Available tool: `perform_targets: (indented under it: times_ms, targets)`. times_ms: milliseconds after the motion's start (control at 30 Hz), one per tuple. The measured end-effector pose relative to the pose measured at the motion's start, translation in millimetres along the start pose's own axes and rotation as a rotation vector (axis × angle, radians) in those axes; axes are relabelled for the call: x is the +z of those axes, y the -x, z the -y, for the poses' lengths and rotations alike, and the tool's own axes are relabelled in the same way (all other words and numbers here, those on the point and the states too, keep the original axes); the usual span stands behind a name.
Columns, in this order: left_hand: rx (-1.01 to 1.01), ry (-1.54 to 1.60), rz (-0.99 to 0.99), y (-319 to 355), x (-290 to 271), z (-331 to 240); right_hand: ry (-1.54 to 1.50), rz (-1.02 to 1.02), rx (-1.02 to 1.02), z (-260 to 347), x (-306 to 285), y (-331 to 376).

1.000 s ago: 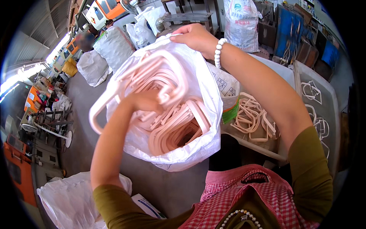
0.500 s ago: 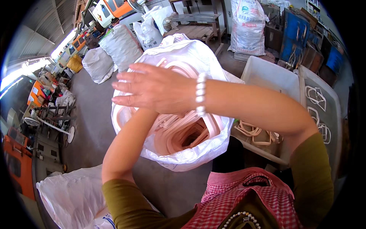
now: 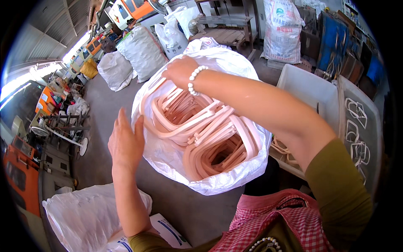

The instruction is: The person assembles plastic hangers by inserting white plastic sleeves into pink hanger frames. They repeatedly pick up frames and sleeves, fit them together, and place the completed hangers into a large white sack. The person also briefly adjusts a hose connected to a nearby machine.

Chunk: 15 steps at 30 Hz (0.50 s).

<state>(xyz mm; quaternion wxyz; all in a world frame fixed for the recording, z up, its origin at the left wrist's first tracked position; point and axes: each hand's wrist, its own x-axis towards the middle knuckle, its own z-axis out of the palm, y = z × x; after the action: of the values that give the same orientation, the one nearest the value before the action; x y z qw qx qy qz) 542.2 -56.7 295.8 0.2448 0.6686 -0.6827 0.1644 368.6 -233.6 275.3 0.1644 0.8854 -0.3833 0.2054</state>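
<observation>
A white woven sack [image 3: 226, 180] stands in front of me with its mouth wide. Many pale pink, looped plastic frames [image 3: 184, 130] lie nested inside it in two stacks. My right hand [image 3: 182, 71], wearing a white bead bracelet [image 3: 193, 80], reaches across to the sack's far left side. Its fingers are curled at the end of the outermost pink frame [image 3: 149, 94]; the fingertips are partly hidden. Beside the sack's left rim, my left hand [image 3: 127, 140] is open, fingers and thumb apart, holding nothing.
To the right stand two pale plastic bins [image 3: 308, 90] [image 3: 371, 101] with looped frames in them. A white bag [image 3: 90, 214] lies at lower left. Full sacks [image 3: 142, 52] and a wooden bench [image 3: 224, 29] are at the back. Machines and a fan line the left.
My crossed arms have parted. The left hand has come out from beneath the right to the sack's left side. My right hand has moved farther away and curled; more frames show.
</observation>
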Motion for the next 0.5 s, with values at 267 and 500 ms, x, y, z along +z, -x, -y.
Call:
perform_targets:
  times_ms: [267,500]
  targets:
    - [-0.254,0.85,-0.08,-27.3,35.9,63.7,0.175,-0.063,-0.054,1.8,39.4,-0.5]
    - [-0.221,0.998,-0.107,-39.5,25.3,23.1,0.11,0.069,-0.006,-7.0,53.4,-2.6]
